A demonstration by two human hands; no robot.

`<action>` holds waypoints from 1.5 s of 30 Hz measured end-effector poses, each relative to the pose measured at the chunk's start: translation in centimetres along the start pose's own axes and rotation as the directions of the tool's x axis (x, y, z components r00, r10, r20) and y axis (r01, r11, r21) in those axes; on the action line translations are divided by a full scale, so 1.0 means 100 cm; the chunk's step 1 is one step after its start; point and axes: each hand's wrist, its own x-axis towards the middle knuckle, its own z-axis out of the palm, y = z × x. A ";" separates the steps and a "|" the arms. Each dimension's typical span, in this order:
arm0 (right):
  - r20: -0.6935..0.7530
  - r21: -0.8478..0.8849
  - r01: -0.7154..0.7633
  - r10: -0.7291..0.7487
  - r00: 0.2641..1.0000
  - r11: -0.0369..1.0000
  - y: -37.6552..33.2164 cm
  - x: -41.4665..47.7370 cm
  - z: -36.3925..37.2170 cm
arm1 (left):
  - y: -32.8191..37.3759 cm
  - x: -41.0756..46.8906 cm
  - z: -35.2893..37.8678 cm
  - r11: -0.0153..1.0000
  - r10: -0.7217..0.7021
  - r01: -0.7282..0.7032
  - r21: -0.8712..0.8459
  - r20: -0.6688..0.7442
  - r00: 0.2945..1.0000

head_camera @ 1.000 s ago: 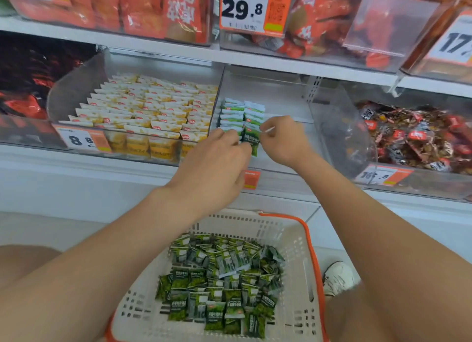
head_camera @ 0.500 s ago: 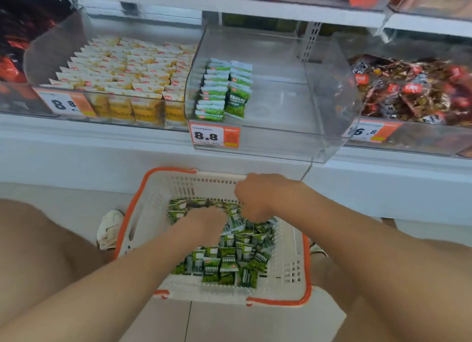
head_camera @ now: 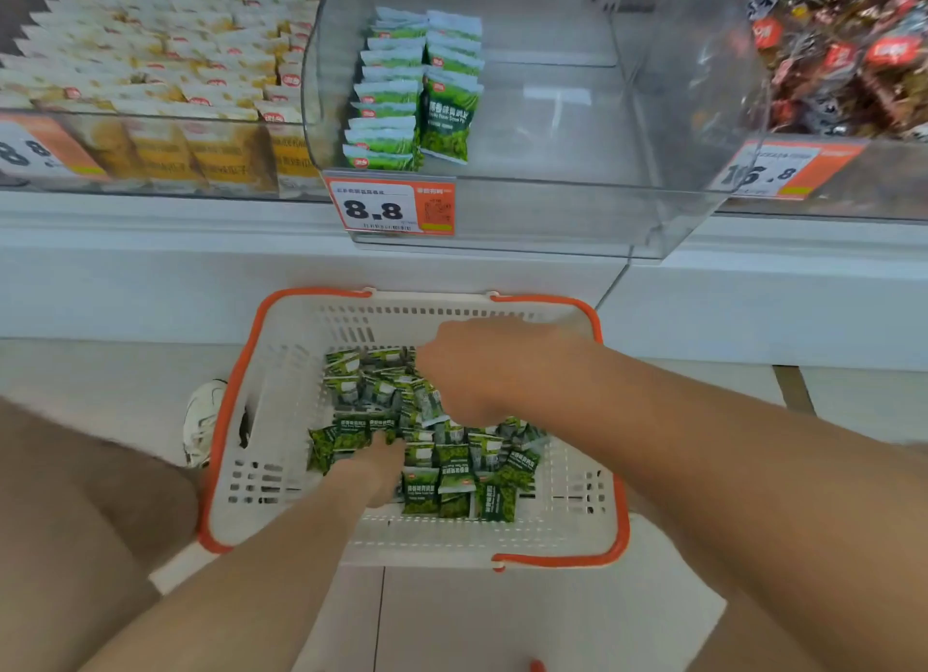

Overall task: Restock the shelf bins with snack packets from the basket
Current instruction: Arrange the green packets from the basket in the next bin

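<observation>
In the basket (head_camera: 281, 420), our left hand (head_camera: 376, 465) touches the green packets (head_camera: 454, 490) at 7 o'clock of the heap, right hand (head_camera: 482, 370) at 1 o'clock; both grips hidden, we cannot tell

The basket (head_camera: 281, 420) is white with slotted walls and an orange rim. The packets (head_camera: 452, 490) in it are dark green with white lettering. Above the basket, a clear bin (head_camera: 602, 119) holds paler green-and-white stacked packets (head_camera: 447, 119); its tag (head_camera: 391, 209) is white and orange with black digits. Left of the basket, a shoe (head_camera: 203, 420) is white.
</observation>
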 end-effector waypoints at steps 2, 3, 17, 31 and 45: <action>-0.014 0.015 0.005 -0.004 1.000 1.000 0.001 0.001 -0.002 | 0.001 0.008 0.007 0.998 -0.003 0.000 -0.058 -0.044 0.999; -0.017 0.016 0.003 -0.003 1.000 1.000 0.002 0.001 -0.003 | 0.002 0.010 0.009 0.998 0.001 -0.005 -0.056 -0.055 0.999; -0.063 0.036 -0.014 0.017 0.998 0.999 0.006 -0.004 -0.012 | -0.012 -0.014 -0.010 0.972 -0.078 0.010 -0.236 -0.281 0.957; -0.228 0.126 0.057 -0.027 0.973 0.990 0.037 -0.039 -0.049 | 0.020 -0.191 -0.179 0.223 0.004 -0.438 -0.871 -0.449 0.894; -0.593 0.754 0.263 0.454 0.665 0.601 0.071 -0.049 -0.079 | 0.007 -0.274 -0.229 0.453 0.004 -0.776 -0.438 -0.870 0.494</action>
